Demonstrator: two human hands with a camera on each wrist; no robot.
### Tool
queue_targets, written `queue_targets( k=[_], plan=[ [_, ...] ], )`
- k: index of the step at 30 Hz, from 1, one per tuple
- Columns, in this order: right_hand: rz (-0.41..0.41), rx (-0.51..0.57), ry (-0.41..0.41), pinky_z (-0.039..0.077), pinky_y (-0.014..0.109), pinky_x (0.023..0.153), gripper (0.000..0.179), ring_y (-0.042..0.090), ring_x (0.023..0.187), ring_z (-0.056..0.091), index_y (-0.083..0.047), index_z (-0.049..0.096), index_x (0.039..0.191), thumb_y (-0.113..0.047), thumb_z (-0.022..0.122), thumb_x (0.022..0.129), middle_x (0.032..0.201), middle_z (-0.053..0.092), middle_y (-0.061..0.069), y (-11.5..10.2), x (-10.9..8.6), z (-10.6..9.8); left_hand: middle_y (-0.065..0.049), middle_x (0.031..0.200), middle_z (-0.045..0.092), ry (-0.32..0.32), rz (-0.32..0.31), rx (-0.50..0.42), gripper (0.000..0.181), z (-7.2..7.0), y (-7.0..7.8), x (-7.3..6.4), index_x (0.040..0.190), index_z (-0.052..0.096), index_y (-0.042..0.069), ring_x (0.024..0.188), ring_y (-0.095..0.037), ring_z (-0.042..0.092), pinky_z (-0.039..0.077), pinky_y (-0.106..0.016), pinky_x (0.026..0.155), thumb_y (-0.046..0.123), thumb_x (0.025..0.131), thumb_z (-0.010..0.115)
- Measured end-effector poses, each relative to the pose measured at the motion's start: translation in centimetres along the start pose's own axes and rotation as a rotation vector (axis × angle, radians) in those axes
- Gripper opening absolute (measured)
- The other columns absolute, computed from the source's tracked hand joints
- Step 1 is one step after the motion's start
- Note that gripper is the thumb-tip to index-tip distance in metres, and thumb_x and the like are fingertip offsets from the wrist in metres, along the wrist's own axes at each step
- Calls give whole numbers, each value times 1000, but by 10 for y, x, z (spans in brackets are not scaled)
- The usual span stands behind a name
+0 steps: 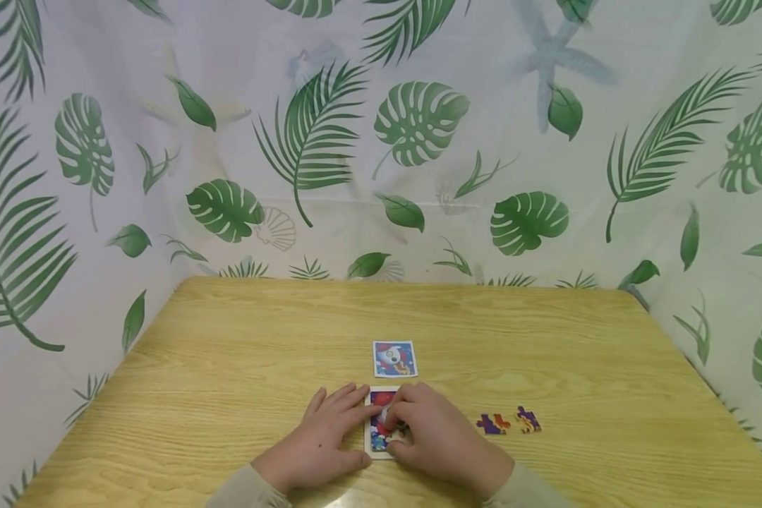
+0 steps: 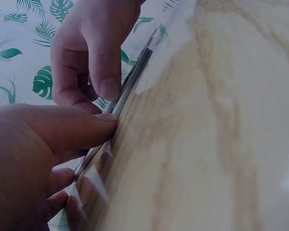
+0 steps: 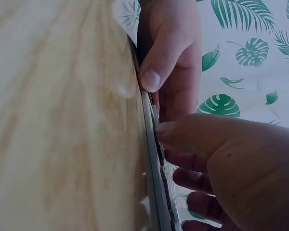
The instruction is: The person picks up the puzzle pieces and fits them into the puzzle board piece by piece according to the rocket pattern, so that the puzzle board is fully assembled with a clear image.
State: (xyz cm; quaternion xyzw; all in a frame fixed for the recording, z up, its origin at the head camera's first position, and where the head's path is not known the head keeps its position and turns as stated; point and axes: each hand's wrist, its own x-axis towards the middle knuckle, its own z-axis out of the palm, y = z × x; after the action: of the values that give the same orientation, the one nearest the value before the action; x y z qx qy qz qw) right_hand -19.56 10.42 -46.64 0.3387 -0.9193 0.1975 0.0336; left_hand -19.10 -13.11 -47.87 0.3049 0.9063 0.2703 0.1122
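Observation:
A small jigsaw puzzle (image 1: 378, 442) in a pale-edged tray (image 1: 367, 423) lies on the table in the head view. My left hand (image 1: 324, 441) rests at its left side with fingers spread, thumb by the near corner and one fingertip reaching onto the picture. Over the right part of the puzzle, my right hand (image 1: 434, 434) has its fingers curled and seems to pinch a puzzle piece, mostly hidden by the hand. Both wrist views see the tray (image 3: 151, 144) edge-on, the right thumb (image 3: 178, 132) near its rim and the left thumb (image 2: 82, 127) touching its edge.
Two loose puzzle pieces, one purple and red (image 1: 494, 424) and one purple and yellow (image 1: 528, 419), lie right of the right hand. Beyond the tray is a square rocket picture card (image 1: 395, 359). A leaf-print curtain (image 1: 413, 141) surrounds the wooden table (image 1: 260, 331).

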Motion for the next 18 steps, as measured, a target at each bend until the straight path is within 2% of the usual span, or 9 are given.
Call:
queue_targets(
  k=[9,13,18],
  plan=[
    [4,-1,2,45,28,77,13,6,85,46,-28,70,90,-34,79,82,96,53,-16,0,-2,-1,-4,165,29,37,5,8,64,3,0,1,152,48,26,153,-29,18,0,-63,118,46,94,65],
    [12,34,-25,48,31,83,15,6,90,49,-28,73,99,-35,76,86,100,55,-16,0,-6,-3,-5,162,34,88,7,15,60,6,1,2,149,52,21,151,-30,22,3,-65,117,45,95,64],
    [4,44,-72,49,32,85,23,5,94,50,-28,76,112,-36,71,91,104,55,-15,-1,-8,-5,-5,159,40,140,-25,26,54,9,4,5,145,57,20,149,-30,28,7,-66,117,40,95,65]
  ],
)
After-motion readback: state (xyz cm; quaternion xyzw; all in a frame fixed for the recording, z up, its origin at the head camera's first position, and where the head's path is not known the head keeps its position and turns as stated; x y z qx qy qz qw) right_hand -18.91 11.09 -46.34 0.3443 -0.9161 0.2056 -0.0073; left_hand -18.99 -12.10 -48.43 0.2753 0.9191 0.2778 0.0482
